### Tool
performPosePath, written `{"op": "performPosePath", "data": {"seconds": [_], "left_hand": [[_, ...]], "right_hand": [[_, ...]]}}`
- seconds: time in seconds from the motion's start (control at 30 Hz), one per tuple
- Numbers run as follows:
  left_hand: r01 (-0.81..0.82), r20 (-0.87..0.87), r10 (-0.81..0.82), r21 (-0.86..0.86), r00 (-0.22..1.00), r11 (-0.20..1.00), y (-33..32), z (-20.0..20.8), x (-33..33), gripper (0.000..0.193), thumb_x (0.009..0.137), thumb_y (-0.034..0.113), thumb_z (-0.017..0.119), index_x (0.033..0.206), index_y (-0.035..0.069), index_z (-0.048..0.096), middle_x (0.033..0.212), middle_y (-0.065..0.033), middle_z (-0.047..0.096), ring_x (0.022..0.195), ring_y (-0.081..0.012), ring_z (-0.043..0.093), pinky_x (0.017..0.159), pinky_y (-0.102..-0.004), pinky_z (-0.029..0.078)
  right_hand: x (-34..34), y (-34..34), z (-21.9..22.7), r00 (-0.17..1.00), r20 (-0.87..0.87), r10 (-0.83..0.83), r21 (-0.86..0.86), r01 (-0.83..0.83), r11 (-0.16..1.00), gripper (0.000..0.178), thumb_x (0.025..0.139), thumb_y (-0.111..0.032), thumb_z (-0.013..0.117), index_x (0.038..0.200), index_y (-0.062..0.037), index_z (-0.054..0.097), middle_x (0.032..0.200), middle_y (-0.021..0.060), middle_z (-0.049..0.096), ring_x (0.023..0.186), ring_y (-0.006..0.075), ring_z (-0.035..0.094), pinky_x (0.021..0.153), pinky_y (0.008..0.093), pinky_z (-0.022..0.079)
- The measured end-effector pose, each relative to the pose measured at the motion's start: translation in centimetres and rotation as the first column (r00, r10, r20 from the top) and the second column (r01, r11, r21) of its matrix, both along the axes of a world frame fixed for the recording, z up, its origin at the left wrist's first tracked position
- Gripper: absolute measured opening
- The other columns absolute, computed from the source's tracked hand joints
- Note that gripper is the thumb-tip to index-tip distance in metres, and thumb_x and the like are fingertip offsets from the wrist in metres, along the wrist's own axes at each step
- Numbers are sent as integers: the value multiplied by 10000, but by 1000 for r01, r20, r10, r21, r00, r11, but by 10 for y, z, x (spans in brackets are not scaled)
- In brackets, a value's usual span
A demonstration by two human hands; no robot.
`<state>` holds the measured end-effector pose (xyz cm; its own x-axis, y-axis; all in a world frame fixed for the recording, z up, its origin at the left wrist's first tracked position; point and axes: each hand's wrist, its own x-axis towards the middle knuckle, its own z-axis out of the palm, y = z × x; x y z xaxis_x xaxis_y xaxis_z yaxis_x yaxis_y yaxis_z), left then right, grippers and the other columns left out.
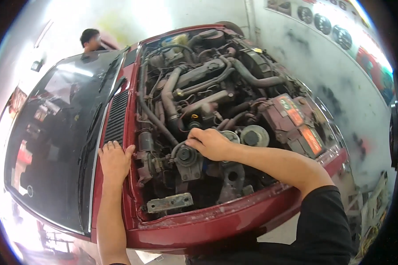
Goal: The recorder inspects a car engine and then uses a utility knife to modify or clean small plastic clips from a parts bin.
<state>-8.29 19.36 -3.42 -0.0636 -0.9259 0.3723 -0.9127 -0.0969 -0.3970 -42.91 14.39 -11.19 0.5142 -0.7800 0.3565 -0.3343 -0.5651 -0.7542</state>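
My left hand point(114, 164) lies flat, fingers apart, on the red cowl panel beside the black vent grille point(117, 115). Over the engine bay, my right hand point(209, 144) is closed, its fingers curled down behind a filter housing with a round black cap point(186, 154). A dark hose point(157, 118) curves to that housing, close to my fingertips. What lies between those fingertips is hidden. Just beyond the knuckles stands a yellow dipstick ring point(194, 116). A round, dirty cream reservoir point(254, 136) sits to the right of my wrist.
The dusty engine point(203, 73) fills the bay, with thick hoses across it. At the right is a battery point(292, 117) with orange labels. A metal bracket point(170, 202) sits near the red fender point(199, 229). Beyond the windshield point(53, 128) is another person point(91, 40).
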Motion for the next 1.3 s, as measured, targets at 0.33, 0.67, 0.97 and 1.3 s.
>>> {"op": "performPosePath", "data": {"seconds": [0.33,0.67,0.97,1.3], "left_hand": [[-69,-43,70,27,997,997,10,3,6,696,1077,597,452,1197,-46,690,1211,-216,719,1196,-397,656,1082,-654,422],[749,-497,-848,-487,185,449,275,94,-129,327,835,5,793,1155,59,758,1142,-135,762,1066,-306,720,946,-390,562],[652,-612,-781,-644,-124,401,423,9,-114,264,788,-117,756,1027,-7,745,1040,-128,773,1080,-332,712,904,-409,581],[584,-889,-437,-430,-139,689,503,-80,-116,126,963,-68,621,1067,-14,667,1147,-169,698,1086,-313,684,968,-397,544]], "right_hand": [[-43,187,97,856,510,-83,579,-271,769,342,1127,-327,578,1027,-12,666,654,-41,458,568,82,381,545,284,347],[5,419,81,287,839,-462,542,-508,670,378,1146,-391,509,1086,-47,654,647,-88,294,517,48,262,512,245,291],[79,519,66,245,779,-577,607,-525,597,327,1138,-370,545,922,-133,608,636,-98,330,513,44,288,496,242,282],[90,602,6,574,466,-674,597,359,718,339,1030,-299,741,1083,35,763,893,31,754,836,85,652,723,328,547]]}}
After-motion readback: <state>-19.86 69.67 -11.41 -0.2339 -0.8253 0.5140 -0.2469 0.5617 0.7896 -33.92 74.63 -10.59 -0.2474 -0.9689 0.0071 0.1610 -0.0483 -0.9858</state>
